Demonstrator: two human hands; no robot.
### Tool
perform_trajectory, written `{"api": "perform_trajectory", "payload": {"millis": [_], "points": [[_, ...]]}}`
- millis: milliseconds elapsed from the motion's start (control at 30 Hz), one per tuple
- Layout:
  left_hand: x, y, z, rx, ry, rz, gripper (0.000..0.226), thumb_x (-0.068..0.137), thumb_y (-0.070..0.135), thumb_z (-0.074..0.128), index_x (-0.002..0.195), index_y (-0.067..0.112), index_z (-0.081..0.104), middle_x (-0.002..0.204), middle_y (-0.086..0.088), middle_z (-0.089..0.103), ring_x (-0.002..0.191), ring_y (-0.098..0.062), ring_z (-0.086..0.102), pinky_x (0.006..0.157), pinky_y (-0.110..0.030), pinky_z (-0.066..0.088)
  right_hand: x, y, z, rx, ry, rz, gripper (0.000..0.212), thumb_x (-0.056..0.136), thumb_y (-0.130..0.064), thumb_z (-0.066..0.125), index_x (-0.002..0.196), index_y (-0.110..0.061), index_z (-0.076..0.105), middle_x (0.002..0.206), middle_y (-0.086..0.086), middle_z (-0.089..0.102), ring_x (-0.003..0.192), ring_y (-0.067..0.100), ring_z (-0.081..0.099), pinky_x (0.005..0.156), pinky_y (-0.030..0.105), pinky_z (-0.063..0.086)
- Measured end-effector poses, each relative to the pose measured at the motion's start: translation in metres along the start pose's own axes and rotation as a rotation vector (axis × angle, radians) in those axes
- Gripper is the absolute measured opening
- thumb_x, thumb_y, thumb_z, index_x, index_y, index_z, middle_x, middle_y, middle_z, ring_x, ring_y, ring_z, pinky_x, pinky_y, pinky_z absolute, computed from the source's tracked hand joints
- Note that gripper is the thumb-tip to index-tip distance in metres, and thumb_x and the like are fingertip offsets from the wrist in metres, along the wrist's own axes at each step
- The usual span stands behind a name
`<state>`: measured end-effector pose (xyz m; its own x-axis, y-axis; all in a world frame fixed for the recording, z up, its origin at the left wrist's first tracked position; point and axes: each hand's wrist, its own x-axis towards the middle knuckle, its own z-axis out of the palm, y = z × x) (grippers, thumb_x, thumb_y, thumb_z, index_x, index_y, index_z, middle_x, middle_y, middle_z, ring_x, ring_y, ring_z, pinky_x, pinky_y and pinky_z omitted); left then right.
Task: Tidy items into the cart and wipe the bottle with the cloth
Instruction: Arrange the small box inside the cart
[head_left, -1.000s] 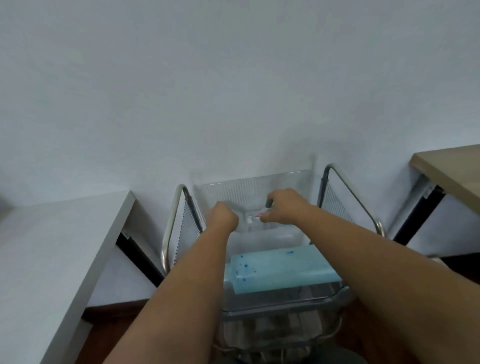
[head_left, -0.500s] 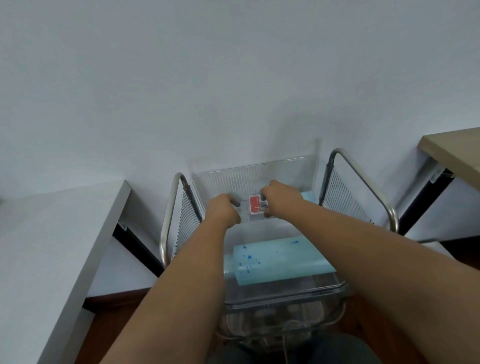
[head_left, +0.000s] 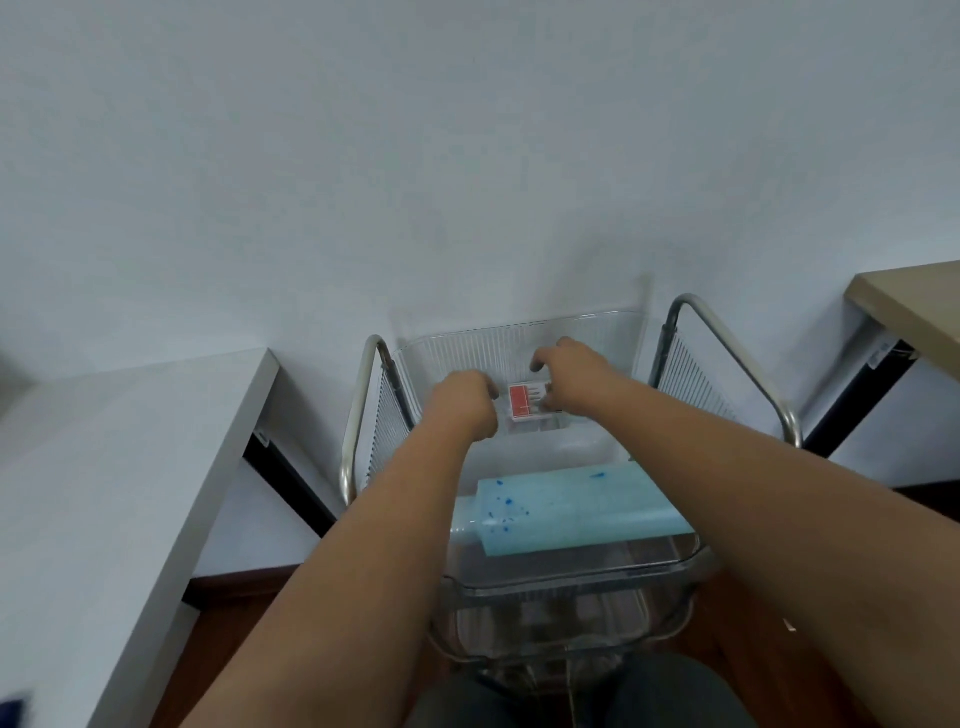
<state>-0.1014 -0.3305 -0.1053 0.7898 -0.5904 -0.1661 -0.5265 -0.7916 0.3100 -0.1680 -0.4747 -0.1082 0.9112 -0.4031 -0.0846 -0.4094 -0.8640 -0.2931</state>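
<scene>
A metal-framed cart (head_left: 737, 353) holds a clear plastic bin (head_left: 571, 332) on its top tier. Inside the bin, near the far wall, sits a small clear box with a red label (head_left: 527, 405). My left hand (head_left: 462, 402) grips the box's left end and my right hand (head_left: 569, 374) holds its right end, both reaching deep into the bin. A light blue cloth with dark blue specks (head_left: 576, 506) lies flat in the near half of the bin, between my forearms. No bottle is clearly visible.
A white table (head_left: 104, 467) stands to the left of the cart and a wooden-topped desk (head_left: 914, 306) to the right. A white wall rises right behind the cart. Lower cart tiers (head_left: 561, 634) hold blurred items. Brown floor shows below.
The small red-labelled box came into view between my hands and now sits lower in the bin near its far wall. My head moved slightly, shifting the cart in view.
</scene>
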Motion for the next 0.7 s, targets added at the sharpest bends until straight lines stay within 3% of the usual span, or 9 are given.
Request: {"api": "perform_trajectory", "payload": {"millis": [167,333,433,533,633,700], "points": [[-0.049,0.006,-0.064,-0.046,0.237,0.197,0.042,0.085,0.012,0.067,0.122,0.032,0.064,0.132,0.001,0.055,0.115,-0.019,0.056,0.084,-0.020,0.038,-0.023,-0.024,-0.054,0.180,0.185,-0.033,0.035,0.080,-0.019,0.072,0.115,-0.021,0.064,0.122,0.007,0.057,0.109,0.022,0.055,0.085,0.026,0.041],[-0.135,-0.043,-0.127,-0.197,0.335,0.401,0.024,0.084,0.023,0.072,0.106,0.033,0.070,0.116,0.006,0.060,0.106,-0.014,0.059,0.091,-0.030,0.047,-0.068,-0.086,-0.077,0.399,0.312,-0.230,0.022,0.084,-0.021,0.065,0.106,-0.024,0.068,0.106,0.000,0.060,0.086,0.009,0.051,0.078,0.020,0.037],[-0.181,-0.097,-0.149,-0.182,0.375,0.304,0.022,0.085,0.026,0.072,0.105,0.036,0.069,0.115,0.010,0.060,0.109,-0.010,0.056,0.094,-0.033,0.047,-0.095,-0.131,-0.073,0.431,0.277,-0.401,0.019,0.085,-0.022,0.062,0.103,-0.027,0.069,0.100,-0.003,0.057,0.077,0.008,0.051,0.075,0.021,0.037],[-0.223,-0.160,-0.158,-0.116,0.370,0.083,0.021,0.087,0.035,0.071,0.107,0.041,0.067,0.118,0.015,0.058,0.112,-0.010,0.054,0.092,-0.032,0.045,-0.119,-0.174,-0.056,0.352,0.186,-0.570,0.020,0.086,-0.021,0.060,0.103,-0.027,0.069,0.099,-0.003,0.055,0.079,0.009,0.052,0.079,0.024,0.039],[-0.265,-0.218,-0.155,0.009,0.313,-0.147,0.026,0.088,0.044,0.067,0.113,0.039,0.065,0.129,0.007,0.058,0.120,-0.015,0.052,0.091,-0.029,0.037,-0.141,-0.216,-0.033,0.246,0.089,-0.696,0.020,0.087,-0.022,0.059,0.105,-0.024,0.068,0.105,0.002,0.057,0.087,0.014,0.052,0.086,0.029,0.035],[-0.291,-0.252,-0.148,0.031,0.271,-0.256,0.030,0.090,0.045,0.064,0.118,0.034,0.065,0.135,0.004,0.056,0.125,-0.018,0.049,0.093,-0.029,0.034,-0.155,-0.242,-0.018,0.267,0.016,-0.763,0.022,0.087,-0.021,0.059,0.106,-0.025,0.068,0.104,-0.001,0.055,0.088,0.014,0.053,0.085,0.029,0.041]]}}
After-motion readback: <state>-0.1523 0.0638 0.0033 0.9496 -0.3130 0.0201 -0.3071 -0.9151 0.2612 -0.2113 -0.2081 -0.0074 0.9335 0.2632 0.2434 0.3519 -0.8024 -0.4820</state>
